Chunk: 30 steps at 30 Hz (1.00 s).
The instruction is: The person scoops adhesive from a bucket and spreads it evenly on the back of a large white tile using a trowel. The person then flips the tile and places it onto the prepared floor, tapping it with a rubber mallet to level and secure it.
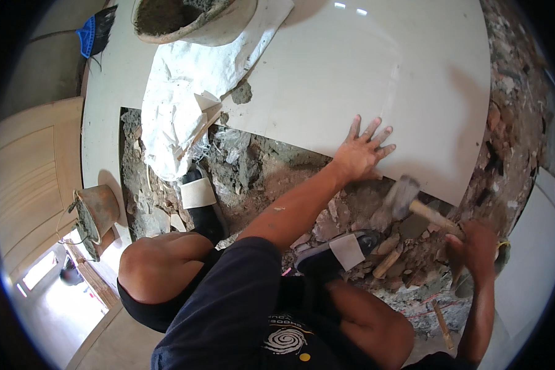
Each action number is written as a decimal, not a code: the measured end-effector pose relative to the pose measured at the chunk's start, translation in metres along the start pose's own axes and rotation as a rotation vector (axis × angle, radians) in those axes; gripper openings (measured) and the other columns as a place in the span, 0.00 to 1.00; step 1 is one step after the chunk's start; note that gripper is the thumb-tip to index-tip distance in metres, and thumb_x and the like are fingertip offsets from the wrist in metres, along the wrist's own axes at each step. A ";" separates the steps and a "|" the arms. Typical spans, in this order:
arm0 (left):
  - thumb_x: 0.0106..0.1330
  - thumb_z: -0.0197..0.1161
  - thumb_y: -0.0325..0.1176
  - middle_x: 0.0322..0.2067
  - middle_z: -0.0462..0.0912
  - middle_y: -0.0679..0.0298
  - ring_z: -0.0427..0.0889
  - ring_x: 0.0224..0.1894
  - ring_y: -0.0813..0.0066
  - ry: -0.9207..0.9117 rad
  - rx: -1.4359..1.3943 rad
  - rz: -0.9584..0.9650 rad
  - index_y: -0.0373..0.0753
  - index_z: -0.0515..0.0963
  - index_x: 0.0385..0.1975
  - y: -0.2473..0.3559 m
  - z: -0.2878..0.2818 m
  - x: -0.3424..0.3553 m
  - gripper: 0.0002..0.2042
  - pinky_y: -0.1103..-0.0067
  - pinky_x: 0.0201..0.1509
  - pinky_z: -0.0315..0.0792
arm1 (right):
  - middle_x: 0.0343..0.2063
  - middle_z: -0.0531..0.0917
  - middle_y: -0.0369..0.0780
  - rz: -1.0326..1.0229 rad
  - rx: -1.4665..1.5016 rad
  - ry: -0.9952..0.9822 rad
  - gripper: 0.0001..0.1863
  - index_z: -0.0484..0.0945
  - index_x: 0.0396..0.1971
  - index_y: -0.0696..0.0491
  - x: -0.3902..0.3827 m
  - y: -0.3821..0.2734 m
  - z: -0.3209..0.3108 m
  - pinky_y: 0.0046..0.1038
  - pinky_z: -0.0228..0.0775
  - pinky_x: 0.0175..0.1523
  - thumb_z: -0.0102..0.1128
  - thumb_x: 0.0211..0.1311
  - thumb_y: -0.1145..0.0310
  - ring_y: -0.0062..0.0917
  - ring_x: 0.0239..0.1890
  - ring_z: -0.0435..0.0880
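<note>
Lying flat with its fingers spread wide, the left hand (pixel 359 154) is touching the upper face of a large pale tile (pixel 327 74), close to its near edge. The right hand (pixel 476 246) is gripping a mallet (pixel 427 213) by its wooden handle. The tile is lying flat, its near edge bordering a strip of rough rubble (pixel 271 172). The mallet is hanging by this edge, its head near the left hand; as the head is looking blurred, I cannot tell whether it is touching the tile.

In my judgement, the tile is behaving as a heavy, stiff and brittle plate. Its smooth face is probably giving little grip, and its corners are likely risking chips. For lifting, two hands under opposite edges would be serving best; for steadying, an open palm is seeming suitable. The mallet is probably carrying most weight in its head, so the handle is offering the proper hold.

As for looks, the tile is showing a cream-white, softly shining surface with straight edges. The mallet is showing a light brown handle and a greyish head.
</note>
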<state>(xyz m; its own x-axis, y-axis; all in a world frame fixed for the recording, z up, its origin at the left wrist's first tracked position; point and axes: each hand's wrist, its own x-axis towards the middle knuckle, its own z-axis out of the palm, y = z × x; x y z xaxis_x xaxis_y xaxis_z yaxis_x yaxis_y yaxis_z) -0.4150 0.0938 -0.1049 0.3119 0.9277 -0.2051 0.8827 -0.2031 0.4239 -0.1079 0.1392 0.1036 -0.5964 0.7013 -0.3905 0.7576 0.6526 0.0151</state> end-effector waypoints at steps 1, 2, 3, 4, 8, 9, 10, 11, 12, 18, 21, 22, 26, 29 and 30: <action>0.54 0.65 0.59 0.73 0.47 0.66 0.39 0.75 0.57 -0.008 -0.013 0.005 0.58 0.59 0.68 0.003 0.001 -0.001 0.41 0.45 0.73 0.34 | 0.26 0.81 0.44 0.050 0.055 -0.074 0.22 0.81 0.32 0.53 -0.002 -0.001 0.001 0.39 0.71 0.36 0.71 0.44 0.50 0.42 0.31 0.82; 0.54 0.65 0.59 0.73 0.47 0.66 0.40 0.75 0.57 -0.027 -0.019 0.006 0.58 0.59 0.68 0.004 0.000 -0.001 0.41 0.45 0.73 0.35 | 0.26 0.82 0.43 0.097 0.109 -0.082 0.22 0.81 0.33 0.52 -0.005 -0.004 0.004 0.39 0.71 0.37 0.71 0.45 0.50 0.41 0.31 0.82; 0.54 0.65 0.59 0.73 0.47 0.66 0.40 0.75 0.57 -0.022 -0.010 0.000 0.58 0.58 0.69 0.006 -0.001 0.000 0.41 0.45 0.73 0.35 | 0.27 0.82 0.43 0.144 0.156 -0.082 0.22 0.82 0.34 0.52 -0.009 -0.008 0.009 0.39 0.72 0.37 0.71 0.45 0.50 0.41 0.32 0.82; 0.55 0.65 0.59 0.73 0.47 0.66 0.40 0.75 0.57 -0.030 0.001 -0.006 0.58 0.58 0.69 0.005 -0.005 0.002 0.41 0.45 0.72 0.36 | 0.27 0.82 0.43 0.088 0.218 -0.073 0.22 0.82 0.34 0.52 -0.013 -0.015 0.016 0.38 0.72 0.37 0.71 0.46 0.50 0.40 0.31 0.82; 0.60 0.54 0.64 0.69 0.58 0.58 0.53 0.72 0.56 -0.082 0.075 -0.043 0.49 0.61 0.67 -0.018 -0.036 0.007 0.38 0.47 0.70 0.46 | 0.28 0.82 0.42 -0.077 0.476 -0.024 0.22 0.82 0.34 0.50 -0.027 -0.074 0.075 0.36 0.73 0.33 0.68 0.49 0.47 0.37 0.31 0.83; 0.62 0.55 0.61 0.61 0.70 0.55 0.65 0.66 0.60 -0.028 -0.092 -0.165 0.42 0.68 0.62 -0.033 -0.049 0.006 0.35 0.56 0.70 0.53 | 0.28 0.81 0.41 -0.100 0.493 -0.106 0.22 0.82 0.35 0.50 -0.029 -0.095 0.095 0.36 0.73 0.33 0.65 0.52 0.46 0.36 0.31 0.83; 0.63 0.58 0.57 0.57 0.76 0.54 0.73 0.61 0.62 0.175 -0.080 -0.105 0.37 0.74 0.56 -0.049 -0.063 0.003 0.31 0.65 0.66 0.62 | 0.28 0.81 0.39 -0.142 0.436 -0.120 0.22 0.82 0.35 0.50 -0.031 -0.117 0.116 0.34 0.74 0.33 0.63 0.54 0.45 0.35 0.31 0.82; 0.63 0.61 0.54 0.59 0.73 0.51 0.72 0.61 0.58 0.168 -0.351 -0.192 0.34 0.75 0.54 -0.068 -0.077 0.000 0.30 0.68 0.62 0.68 | 0.29 0.81 0.39 -0.139 0.543 -0.108 0.23 0.82 0.36 0.50 -0.034 -0.138 0.135 0.34 0.74 0.36 0.63 0.54 0.45 0.34 0.34 0.82; 0.64 0.61 0.53 0.61 0.70 0.49 0.70 0.63 0.56 0.173 -0.235 -0.240 0.35 0.73 0.57 -0.082 -0.088 -0.005 0.30 0.69 0.62 0.69 | 0.29 0.81 0.39 -0.111 0.610 -0.233 0.23 0.81 0.36 0.50 -0.037 -0.156 0.152 0.34 0.74 0.39 0.63 0.54 0.44 0.33 0.36 0.82; 0.65 0.59 0.51 0.56 0.76 0.49 0.78 0.55 0.53 0.045 0.050 -0.169 0.38 0.74 0.55 -0.141 -0.139 -0.043 0.26 0.63 0.61 0.70 | 0.41 0.81 0.48 0.476 0.722 0.289 0.25 0.80 0.44 0.55 -0.078 -0.162 0.213 0.41 0.68 0.54 0.61 0.58 0.48 0.43 0.49 0.77; 0.65 0.60 0.48 0.56 0.76 0.53 0.78 0.55 0.56 -0.170 0.312 -0.145 0.41 0.74 0.56 -0.151 -0.173 -0.055 0.24 0.63 0.64 0.66 | 0.51 0.76 0.58 0.920 0.441 0.185 0.36 0.72 0.54 0.64 -0.098 -0.127 0.242 0.44 0.63 0.60 0.59 0.59 0.45 0.52 0.54 0.74; 0.65 0.59 0.49 0.57 0.75 0.54 0.75 0.58 0.58 -0.199 0.376 -0.129 0.41 0.74 0.56 -0.152 -0.185 -0.062 0.24 0.62 0.66 0.63 | 0.53 0.73 0.61 0.978 0.516 0.114 0.40 0.69 0.56 0.66 -0.102 -0.118 0.252 0.46 0.62 0.61 0.59 0.58 0.44 0.53 0.55 0.73; 0.61 0.62 0.48 0.56 0.76 0.54 0.74 0.60 0.61 -0.192 0.413 -0.126 0.42 0.77 0.52 -0.156 -0.217 -0.103 0.23 0.58 0.66 0.61 | 0.47 0.77 0.60 0.898 0.880 -0.040 0.36 0.69 0.55 0.65 -0.113 -0.111 0.272 0.46 0.68 0.53 0.56 0.60 0.48 0.54 0.48 0.78; 0.59 0.65 0.46 0.55 0.77 0.54 0.75 0.59 0.60 -0.126 0.386 -0.133 0.42 0.77 0.51 -0.173 -0.219 -0.143 0.23 0.59 0.66 0.63 | 0.42 0.80 0.59 0.967 0.873 0.153 0.32 0.69 0.53 0.63 -0.123 -0.118 0.251 0.46 0.70 0.48 0.55 0.61 0.49 0.53 0.44 0.80; 0.57 0.68 0.43 0.52 0.79 0.54 0.77 0.55 0.59 -0.090 0.425 -0.118 0.41 0.78 0.50 -0.184 -0.217 -0.154 0.22 0.59 0.62 0.66 | 0.39 0.80 0.57 0.903 0.803 0.188 0.27 0.70 0.52 0.59 -0.126 -0.120 0.236 0.48 0.70 0.46 0.55 0.62 0.52 0.53 0.40 0.80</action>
<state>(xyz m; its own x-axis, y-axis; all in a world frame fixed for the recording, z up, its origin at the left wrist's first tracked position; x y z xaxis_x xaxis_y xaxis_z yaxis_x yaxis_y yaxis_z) -0.7016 0.0558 0.0404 0.2132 0.9252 -0.3139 0.9742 -0.2257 -0.0034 -0.0610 -0.0958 -0.0664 0.2503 0.8843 -0.3942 0.8278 -0.4066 -0.3865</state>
